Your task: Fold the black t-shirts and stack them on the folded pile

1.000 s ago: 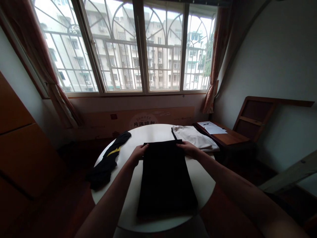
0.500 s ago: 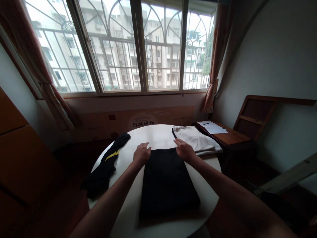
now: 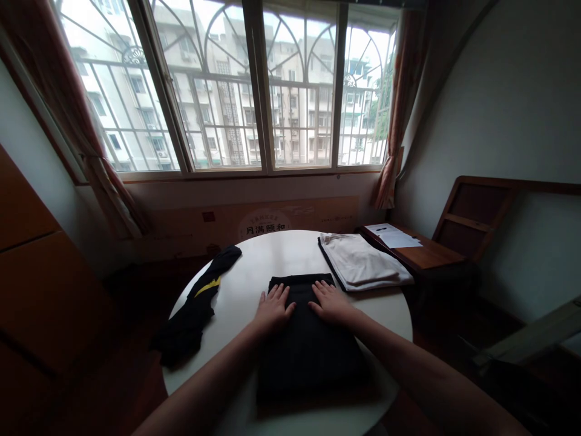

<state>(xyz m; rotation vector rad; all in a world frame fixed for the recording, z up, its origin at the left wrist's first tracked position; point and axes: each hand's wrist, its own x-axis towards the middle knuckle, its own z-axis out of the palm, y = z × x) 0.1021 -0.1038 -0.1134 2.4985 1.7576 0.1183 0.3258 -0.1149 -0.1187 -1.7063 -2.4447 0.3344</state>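
Bright barred window (image 3: pixel 260 91), reddish curtains (image 3: pixel 59 85) beside, dim pale wall (image 3: pixel 494 109)

Hands (image 3: pixel 273 310) have let go — now spread flat on black cloth (image 3: pixel 312 360).

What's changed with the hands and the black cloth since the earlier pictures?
The left hand and right hand have let go of the folded black cloth's far corners, moved inward, and now rest spread on top. Its far edge, held up at first, has come down. The yellow-marked dark garment and white garment stayed put.
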